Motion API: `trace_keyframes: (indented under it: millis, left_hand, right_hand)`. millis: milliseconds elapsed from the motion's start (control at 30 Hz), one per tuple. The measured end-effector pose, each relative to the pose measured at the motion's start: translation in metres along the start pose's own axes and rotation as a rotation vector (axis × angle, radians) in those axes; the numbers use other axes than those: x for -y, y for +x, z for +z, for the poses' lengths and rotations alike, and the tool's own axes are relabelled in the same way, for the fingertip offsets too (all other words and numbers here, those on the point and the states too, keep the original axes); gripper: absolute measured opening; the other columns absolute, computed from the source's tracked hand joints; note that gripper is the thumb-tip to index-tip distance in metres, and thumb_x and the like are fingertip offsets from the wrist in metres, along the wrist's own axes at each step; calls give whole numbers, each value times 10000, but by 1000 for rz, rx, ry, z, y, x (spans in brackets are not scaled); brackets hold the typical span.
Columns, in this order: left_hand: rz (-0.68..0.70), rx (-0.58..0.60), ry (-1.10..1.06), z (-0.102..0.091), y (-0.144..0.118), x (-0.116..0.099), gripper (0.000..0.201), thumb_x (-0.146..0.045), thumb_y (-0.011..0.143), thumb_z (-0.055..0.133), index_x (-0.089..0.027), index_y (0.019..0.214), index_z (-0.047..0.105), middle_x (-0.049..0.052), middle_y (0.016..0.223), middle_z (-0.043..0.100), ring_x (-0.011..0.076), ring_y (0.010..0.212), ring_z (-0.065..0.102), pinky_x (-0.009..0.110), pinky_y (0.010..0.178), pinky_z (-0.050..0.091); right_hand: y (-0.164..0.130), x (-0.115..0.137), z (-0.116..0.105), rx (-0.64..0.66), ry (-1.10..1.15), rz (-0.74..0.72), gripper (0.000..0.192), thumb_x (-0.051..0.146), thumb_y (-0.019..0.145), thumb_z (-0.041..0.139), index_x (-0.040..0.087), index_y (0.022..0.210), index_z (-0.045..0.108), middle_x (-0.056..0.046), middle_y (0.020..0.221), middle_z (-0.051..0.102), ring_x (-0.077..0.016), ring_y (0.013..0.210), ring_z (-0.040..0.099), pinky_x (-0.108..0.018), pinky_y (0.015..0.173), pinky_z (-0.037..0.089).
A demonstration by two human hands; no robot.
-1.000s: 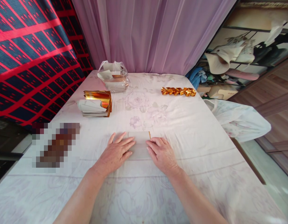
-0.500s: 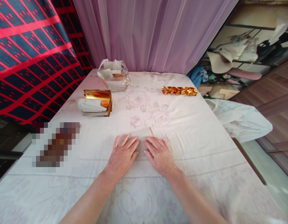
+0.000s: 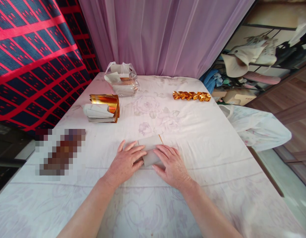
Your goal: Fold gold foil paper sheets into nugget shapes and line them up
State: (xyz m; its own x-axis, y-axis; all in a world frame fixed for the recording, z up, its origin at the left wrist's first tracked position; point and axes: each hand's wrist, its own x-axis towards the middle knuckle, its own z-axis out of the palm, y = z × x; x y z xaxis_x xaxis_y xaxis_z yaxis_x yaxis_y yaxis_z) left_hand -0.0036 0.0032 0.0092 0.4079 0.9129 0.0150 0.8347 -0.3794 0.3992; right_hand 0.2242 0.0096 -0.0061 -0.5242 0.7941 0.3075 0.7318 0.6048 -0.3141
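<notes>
My left hand and right hand press flat, fingers spread, on the grey paper sheet, hiding its near edges. Its far corner shows a thin gold edge. Well beyond my grip on the bench: gold foil stack, plastic bag, gold twists.

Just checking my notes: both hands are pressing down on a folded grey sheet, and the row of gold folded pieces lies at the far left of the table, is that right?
Not quite: the head view shows the row of gold folded pieces at the far right. Both the left hand and the right hand do press on the grey sheet.
</notes>
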Motion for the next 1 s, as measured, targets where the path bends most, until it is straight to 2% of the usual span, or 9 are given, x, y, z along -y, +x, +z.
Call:
trace_keyframes:
  millis: [167, 300, 533, 700, 1000]
  left_hand:
    - [28, -14, 13, 3, -1, 2, 332, -266, 918, 567, -333, 1234, 647, 2, 1403, 588, 284, 1384, 415, 626, 1173, 129]
    - [28, -12, 16, 2, -2, 1, 327, -269, 928, 556, -328, 1236, 649, 5, 1406, 585, 290, 1385, 414, 634, 1169, 140]
    - [29, -14, -2, 1, -2, 1, 358, -243, 885, 598, -346, 1222, 660, 6, 1398, 592, 282, 1391, 413, 628, 1184, 104]
    - [5, 1, -38, -1, -1, 3, 412, -242, 879, 597, -317, 1284, 606, 1, 1375, 612, 264, 1397, 415, 606, 1199, 107]
    - [3, 16, -34, -2, -1, 3, 354, -238, 893, 572, -304, 1234, 639, -6, 1389, 599, 269, 1394, 418, 617, 1195, 100]
  right_hand:
    - [1, 4, 1, -43, 4, -44, 359, 286, 868, 613, 218, 1221, 631, -105, 1293, 623, -277, 1208, 530, -474, 1021, 383]
    - [3, 8, 3, -84, -18, -117, 279, 211, 891, 578, 216, 1158, 662, -86, 1229, 659, -248, 1127, 575, -443, 987, 406]
    - [3, 10, 3, -67, -22, -164, 210, 165, 902, 569, 220, 1062, 694, -68, 1110, 697, -220, 1036, 615, -389, 905, 453]
    - [3, 11, 0, -60, -10, -141, 173, 165, 905, 568, 229, 999, 698, -54, 1063, 710, -213, 1000, 628, -374, 872, 462]
    - [2, 9, 3, -79, 12, -129, 188, 167, 925, 543, 233, 990, 706, -47, 1061, 719, -206, 1001, 628, -374, 879, 462]
